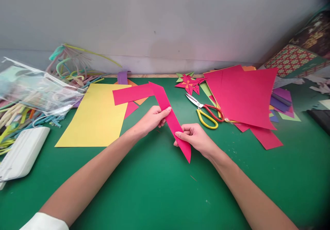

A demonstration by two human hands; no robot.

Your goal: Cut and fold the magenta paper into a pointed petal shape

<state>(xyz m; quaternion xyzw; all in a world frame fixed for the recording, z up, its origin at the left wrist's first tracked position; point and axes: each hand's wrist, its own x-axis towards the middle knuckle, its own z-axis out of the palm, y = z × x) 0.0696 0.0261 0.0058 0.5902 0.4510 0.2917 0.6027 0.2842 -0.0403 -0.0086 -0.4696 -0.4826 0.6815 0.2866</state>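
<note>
Both of my hands hold a long pink paper strip (170,115) with slanted ends above the green table mat (154,188). My left hand (152,118) pinches its upper middle from the left edge. My right hand (193,137) grips its lower part, thumb on top. The strip's top end lies over another pink strip (131,94) that rests flat on the mat.
A yellow sheet (96,115) lies left. Scissors with red and yellow handles (206,113), a folded paper star (189,82) and a stack of pink sheets (244,96) lie right. A plastic bag (33,89), coloured pipe cleaners (72,68) and a white case (22,152) sit far left.
</note>
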